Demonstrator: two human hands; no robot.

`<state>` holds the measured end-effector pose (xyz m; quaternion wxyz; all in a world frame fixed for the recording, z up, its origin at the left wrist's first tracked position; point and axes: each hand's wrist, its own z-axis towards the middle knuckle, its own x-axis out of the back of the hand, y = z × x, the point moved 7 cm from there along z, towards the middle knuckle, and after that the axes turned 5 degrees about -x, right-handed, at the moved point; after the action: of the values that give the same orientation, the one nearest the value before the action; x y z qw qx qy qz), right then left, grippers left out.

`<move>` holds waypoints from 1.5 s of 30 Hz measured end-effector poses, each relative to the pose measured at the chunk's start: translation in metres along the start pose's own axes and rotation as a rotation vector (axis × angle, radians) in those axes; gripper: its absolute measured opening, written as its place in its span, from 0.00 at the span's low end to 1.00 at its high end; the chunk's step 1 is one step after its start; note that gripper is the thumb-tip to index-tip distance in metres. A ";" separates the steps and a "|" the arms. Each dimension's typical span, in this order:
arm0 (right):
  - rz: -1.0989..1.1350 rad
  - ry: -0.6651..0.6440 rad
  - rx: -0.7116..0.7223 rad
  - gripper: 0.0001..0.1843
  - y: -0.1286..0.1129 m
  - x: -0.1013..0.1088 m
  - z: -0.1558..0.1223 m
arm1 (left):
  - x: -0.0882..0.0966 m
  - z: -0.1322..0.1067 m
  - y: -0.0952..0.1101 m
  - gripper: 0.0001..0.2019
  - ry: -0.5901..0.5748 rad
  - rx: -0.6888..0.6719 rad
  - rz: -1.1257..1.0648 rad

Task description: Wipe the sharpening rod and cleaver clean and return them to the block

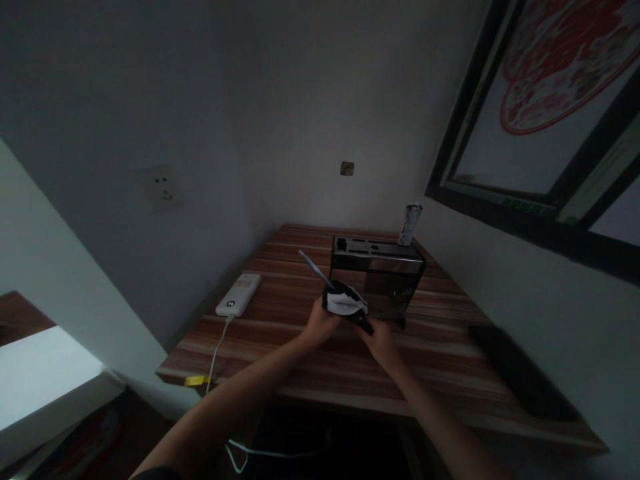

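Both my hands meet over the middle of a striped wooden desk. My left hand is closed around a slim silver pen-like stick that points up and to the left. A black and white cloth is bunched between the two hands around the stick's lower end. My right hand is closed on the cloth's dark lower edge. Just behind the hands stands a shiny black box with slots in its top.
A white power bank lies at the desk's left side, its white cable hanging over the front edge. A small can stands in the far right corner. A dark flat object lies at the right. A wall socket and a framed picture hang above.
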<state>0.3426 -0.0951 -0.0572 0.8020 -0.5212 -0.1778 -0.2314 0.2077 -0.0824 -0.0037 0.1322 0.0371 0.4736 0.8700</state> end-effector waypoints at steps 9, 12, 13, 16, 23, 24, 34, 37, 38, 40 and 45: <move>0.002 -0.011 -0.019 0.16 -0.004 -0.001 -0.001 | 0.035 0.012 0.001 0.15 0.217 0.016 0.028; 0.014 -0.019 -0.037 0.16 -0.002 -0.001 -0.001 | 0.046 0.015 0.007 0.15 0.282 -0.011 0.024; 0.022 -0.023 -0.039 0.16 -0.002 -0.001 -0.001 | 0.050 0.016 0.010 0.15 0.308 -0.022 0.025; 0.033 -0.034 -0.039 0.16 -0.002 -0.002 -0.001 | 0.057 0.018 0.016 0.14 0.354 -0.060 0.017; 0.028 -0.046 -0.043 0.16 -0.001 -0.004 0.000 | 0.084 0.025 0.025 0.14 0.538 -0.138 -0.006; 0.026 -0.048 -0.044 0.16 -0.001 -0.005 0.000 | 0.088 0.026 0.026 0.14 0.552 -0.156 -0.004; -0.011 -0.069 -0.051 0.17 0.001 -0.007 -0.001 | 0.119 0.027 0.012 0.18 0.663 -0.206 -0.018; -0.003 -0.064 -0.034 0.17 0.000 -0.006 -0.001 | 0.118 0.026 0.010 0.19 0.681 -0.188 -0.021; -0.009 -0.059 -0.029 0.17 0.000 -0.005 -0.001 | 0.117 0.026 0.010 0.20 0.680 -0.183 -0.024; -0.029 -0.048 -0.025 0.17 0.000 -0.004 -0.001 | 0.112 0.025 0.012 0.19 0.670 -0.173 -0.022; -0.025 -0.051 -0.026 0.16 -0.003 -0.003 -0.001 | 0.098 0.022 0.023 0.15 0.620 -0.184 0.042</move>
<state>0.3385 -0.0967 -0.0572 0.7873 -0.5353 -0.2017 -0.2302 0.1128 -0.0507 0.0217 -0.0337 -0.2319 0.4098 0.8816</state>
